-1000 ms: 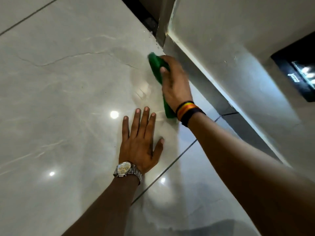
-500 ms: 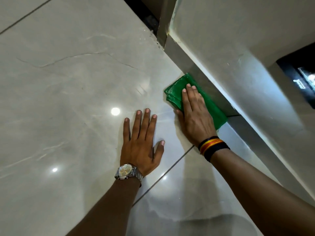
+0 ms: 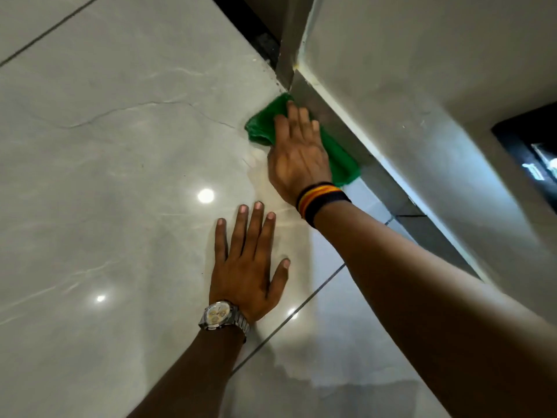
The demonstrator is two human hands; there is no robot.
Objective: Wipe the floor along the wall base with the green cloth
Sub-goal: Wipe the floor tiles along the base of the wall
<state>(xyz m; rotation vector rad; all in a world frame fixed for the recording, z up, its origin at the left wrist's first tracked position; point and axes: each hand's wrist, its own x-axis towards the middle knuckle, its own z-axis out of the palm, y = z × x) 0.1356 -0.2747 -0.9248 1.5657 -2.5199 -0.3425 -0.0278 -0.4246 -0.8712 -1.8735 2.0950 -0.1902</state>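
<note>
Glossy pale grey marble-look floor tiles fill most of the view, with a dark grout line running diagonally near the bottom and a few ceiling lights reflected as bright spots. Closest to the camera, the left hand lies palm down on the tile, fingers spread flat and holding nothing, with a silver metal wristwatch on the wrist. Just beyond it, the right hand is pressed flat on top of the crumpled green cloth, fingers stretched out and close together, pushing it down rather than pinching it. That wrist wears a striped band in black, red and yellow.

The cloth sits on the floor right up against the grey skirting strip at the bottom of the off-white wall, and its far end reaches nearly into the corner where the wall turns. Past that corner there's a dark gap along the floor edge. Far right, a black panel is set in the wall, too blurry to make out.
</note>
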